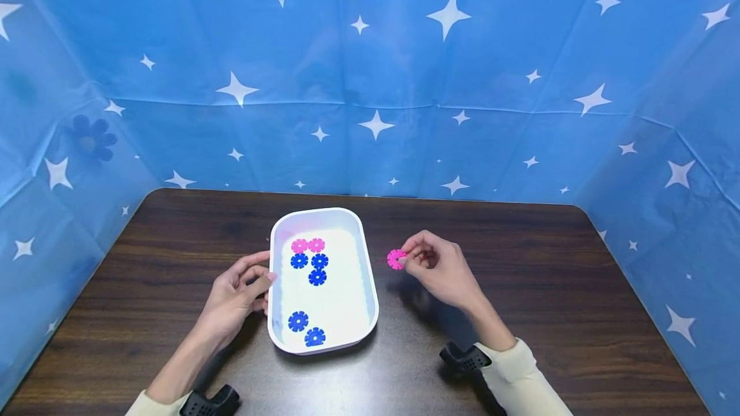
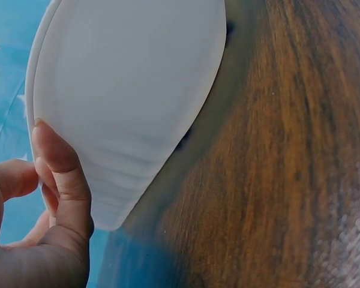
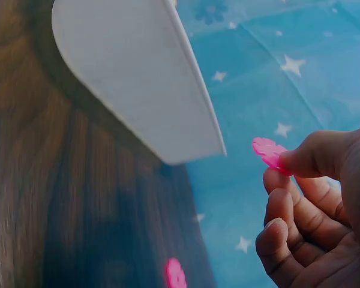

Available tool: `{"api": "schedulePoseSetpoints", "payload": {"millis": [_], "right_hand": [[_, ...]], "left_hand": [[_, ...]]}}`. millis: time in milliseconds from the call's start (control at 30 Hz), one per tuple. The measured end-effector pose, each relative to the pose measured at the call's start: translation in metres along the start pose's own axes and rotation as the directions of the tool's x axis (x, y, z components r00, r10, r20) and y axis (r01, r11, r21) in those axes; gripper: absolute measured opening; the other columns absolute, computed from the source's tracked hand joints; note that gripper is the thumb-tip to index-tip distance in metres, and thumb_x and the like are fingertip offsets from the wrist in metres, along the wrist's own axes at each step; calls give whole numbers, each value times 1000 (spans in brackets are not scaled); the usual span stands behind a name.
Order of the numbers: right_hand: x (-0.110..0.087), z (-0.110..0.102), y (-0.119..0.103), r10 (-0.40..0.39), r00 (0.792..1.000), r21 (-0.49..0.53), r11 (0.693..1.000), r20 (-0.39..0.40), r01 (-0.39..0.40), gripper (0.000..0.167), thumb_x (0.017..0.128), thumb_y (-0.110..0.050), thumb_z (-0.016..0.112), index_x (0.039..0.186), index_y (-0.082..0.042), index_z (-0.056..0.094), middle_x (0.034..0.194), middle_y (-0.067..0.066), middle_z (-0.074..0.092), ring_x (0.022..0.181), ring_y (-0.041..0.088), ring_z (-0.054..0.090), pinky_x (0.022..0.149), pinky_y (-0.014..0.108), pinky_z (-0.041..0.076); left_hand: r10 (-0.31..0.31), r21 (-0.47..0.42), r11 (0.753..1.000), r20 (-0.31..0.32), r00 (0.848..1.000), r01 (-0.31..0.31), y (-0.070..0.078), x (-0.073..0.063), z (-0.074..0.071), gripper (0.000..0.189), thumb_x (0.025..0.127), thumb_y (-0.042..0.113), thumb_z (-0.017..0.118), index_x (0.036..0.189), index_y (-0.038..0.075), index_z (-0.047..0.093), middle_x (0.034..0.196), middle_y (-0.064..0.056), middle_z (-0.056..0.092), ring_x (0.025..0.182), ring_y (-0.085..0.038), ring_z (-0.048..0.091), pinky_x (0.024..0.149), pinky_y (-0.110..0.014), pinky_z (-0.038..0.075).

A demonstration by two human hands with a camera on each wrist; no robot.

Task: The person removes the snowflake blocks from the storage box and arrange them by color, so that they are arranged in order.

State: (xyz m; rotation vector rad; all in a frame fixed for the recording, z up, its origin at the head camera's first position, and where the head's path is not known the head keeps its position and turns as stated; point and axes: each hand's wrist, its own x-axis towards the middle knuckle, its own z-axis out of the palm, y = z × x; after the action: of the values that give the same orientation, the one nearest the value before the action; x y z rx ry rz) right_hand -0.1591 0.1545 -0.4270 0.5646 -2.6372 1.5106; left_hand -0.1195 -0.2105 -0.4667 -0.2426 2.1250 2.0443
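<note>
Between thumb and fingertips my right hand (image 1: 442, 271) pinches a pink notched plastic snowflake disc (image 1: 396, 259), held off the right side of a white tray (image 1: 372, 300). The right wrist view shows the same disc (image 3: 268, 154) at the fingertips, and another pink disc (image 3: 175, 273) lower down by the table. My left hand (image 1: 237, 294) grips the tray's left side, its thumb at the rim. Inside the tray, two pink discs (image 1: 299, 246) lie side by side, above several blue discs (image 1: 317, 277). In the left wrist view the tray's outer wall (image 2: 132, 78) hides its contents.
The tray stands on a dark wood-grain table (image 1: 555, 275). Blue cloth (image 1: 393, 50) with white stars hangs behind the table and along both sides. Each wrist wears a black strapped device (image 1: 465, 358).
</note>
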Motion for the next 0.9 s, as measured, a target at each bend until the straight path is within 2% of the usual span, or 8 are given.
{"api": "schedulePoseSetpoints", "payload": {"millis": [267,533,900], "right_hand": [[-3,-22,23,90,995,-28,995,-52,-92,13,92,-7,69,103,-14,69,88,2,70,76,17,60,65,22,50],[-4,-39,45,139,987,-57,988,-82,-144,12,94,-10,70,106,-12,68,91,6,70,79,19,60,68,22,51],[-7,-55,79,271,956,-93,955,-115,-282,14,96,-17,70,108,-10,68,95,8,70,81,20,61,68,24,51]], "left_hand": [[1,-1,1000,2,1000,-1,0,-1,0,55,101,23,66,150,11,43,105,0,60,77,-11,59,67,-28,60],[-1,9,1000,-5,1000,1,1,0,0,55,101,23,66,150,12,43,106,-1,60,78,-11,60,68,-28,60],[16,-5,1000,7,1000,-16,0,-1,0,55,101,23,66,150,10,43,103,1,60,76,-10,59,66,-27,59]]}}
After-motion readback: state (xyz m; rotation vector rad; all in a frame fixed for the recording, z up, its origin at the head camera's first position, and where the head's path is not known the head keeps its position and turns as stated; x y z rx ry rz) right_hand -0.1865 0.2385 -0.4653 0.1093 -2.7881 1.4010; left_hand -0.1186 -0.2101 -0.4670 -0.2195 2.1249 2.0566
